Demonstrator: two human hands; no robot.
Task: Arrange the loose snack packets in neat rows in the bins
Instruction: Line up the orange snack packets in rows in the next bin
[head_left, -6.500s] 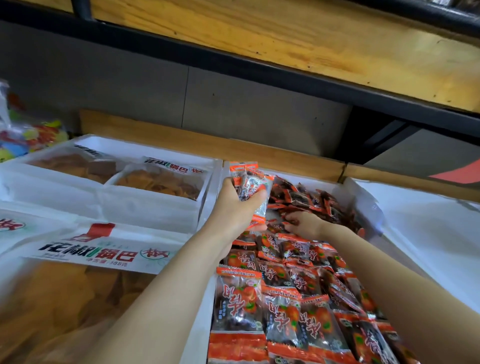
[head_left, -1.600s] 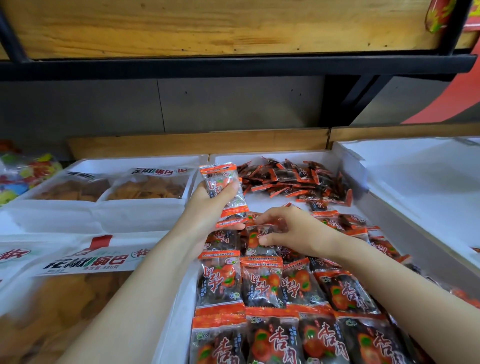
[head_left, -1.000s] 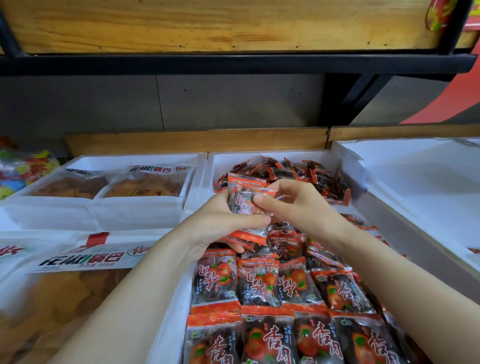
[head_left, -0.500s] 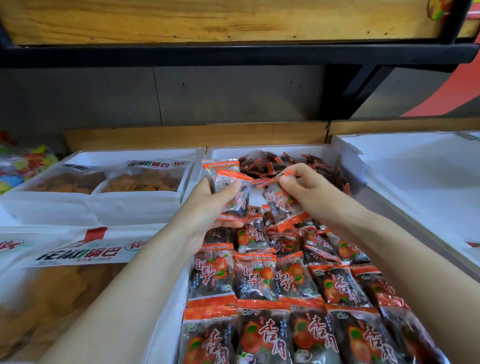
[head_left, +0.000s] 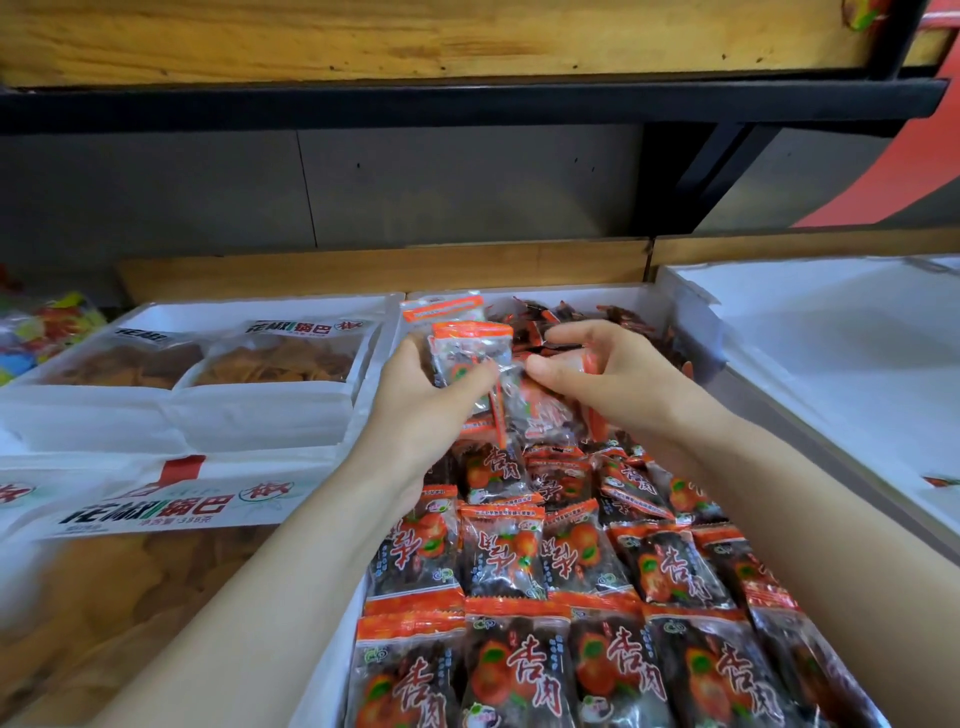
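Between white bin walls (head_left: 693, 322) (loose heap (head_left: 623, 319) behind), left hand (head_left: 421, 400) grips stacked packets (head_left: 467, 348), right hand (head_left: 618, 379) pinches another packet (head_left: 545, 410).

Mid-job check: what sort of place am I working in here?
Likely a shop's snack display: a white bin of small snack packets laid in rows, big labelled bags of chips beside it, and a wooden shelf on a black metal frame overhead.
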